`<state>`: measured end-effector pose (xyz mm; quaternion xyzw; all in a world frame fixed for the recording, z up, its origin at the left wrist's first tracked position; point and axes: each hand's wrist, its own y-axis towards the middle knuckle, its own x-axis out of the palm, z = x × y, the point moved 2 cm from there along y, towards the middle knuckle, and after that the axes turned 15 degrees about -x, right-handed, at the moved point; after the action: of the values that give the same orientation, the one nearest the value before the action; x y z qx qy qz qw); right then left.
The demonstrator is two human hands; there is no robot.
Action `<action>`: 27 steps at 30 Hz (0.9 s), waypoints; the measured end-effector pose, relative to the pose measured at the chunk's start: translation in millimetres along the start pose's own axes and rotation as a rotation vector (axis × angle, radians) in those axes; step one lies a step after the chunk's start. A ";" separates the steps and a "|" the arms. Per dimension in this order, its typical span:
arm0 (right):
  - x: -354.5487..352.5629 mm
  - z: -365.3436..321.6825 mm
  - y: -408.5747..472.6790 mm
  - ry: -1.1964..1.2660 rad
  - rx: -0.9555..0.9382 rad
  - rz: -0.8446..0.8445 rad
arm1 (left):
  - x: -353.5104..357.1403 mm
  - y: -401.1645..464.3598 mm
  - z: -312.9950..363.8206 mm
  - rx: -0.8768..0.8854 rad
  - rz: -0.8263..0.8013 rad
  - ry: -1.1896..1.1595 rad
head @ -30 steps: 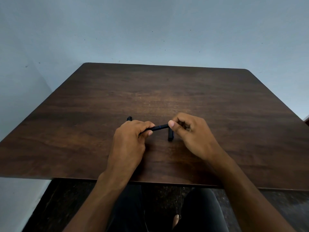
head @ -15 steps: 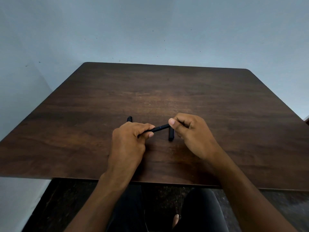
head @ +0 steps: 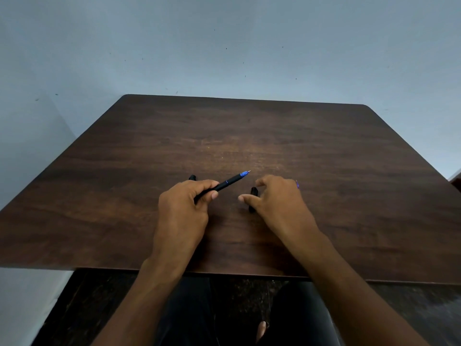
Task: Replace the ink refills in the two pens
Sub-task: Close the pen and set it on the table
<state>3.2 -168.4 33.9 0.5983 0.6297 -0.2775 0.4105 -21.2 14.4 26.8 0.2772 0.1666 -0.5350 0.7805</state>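
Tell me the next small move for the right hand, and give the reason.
Probably bring the right hand back to the blue tip and pull the refill out. The left hand holds the black pen with its tip bared, and the right hand hovers beside the black piece on the table.

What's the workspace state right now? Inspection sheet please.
Surface: dark wooden table, bare apart from pen parts.
Job's things: black pen with blue tip, raised off the table; black cap lying by the right hand; another black piece behind the left hand.
Clutter: nothing seen.
Grippers: left hand grips the pen; right hand fingers spread, a small blue bit peeks from behind it.
Cables: nothing seen.
Surroundings: pale wall, dark floor.
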 end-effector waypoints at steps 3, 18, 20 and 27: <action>5.3 -7.0 3.6 -0.132 0.020 -0.128 | -0.9 -1.1 0.2 0.012 -0.003 0.019; -14.8 18.7 -9.8 1.123 0.211 0.260 | -1.0 -3.4 -1.2 0.016 -0.013 0.004; -16.6 17.7 -12.7 1.290 0.167 0.249 | -1.2 -3.8 0.3 0.023 -0.016 0.008; -14.0 14.0 -16.8 1.452 0.051 0.202 | -2.0 -4.5 3.2 0.053 -0.013 0.035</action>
<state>-11.4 -189.7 36.3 0.6959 0.6783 0.2133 -0.1007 -26.3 12.7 29.3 0.3059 0.1679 -0.5395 0.7663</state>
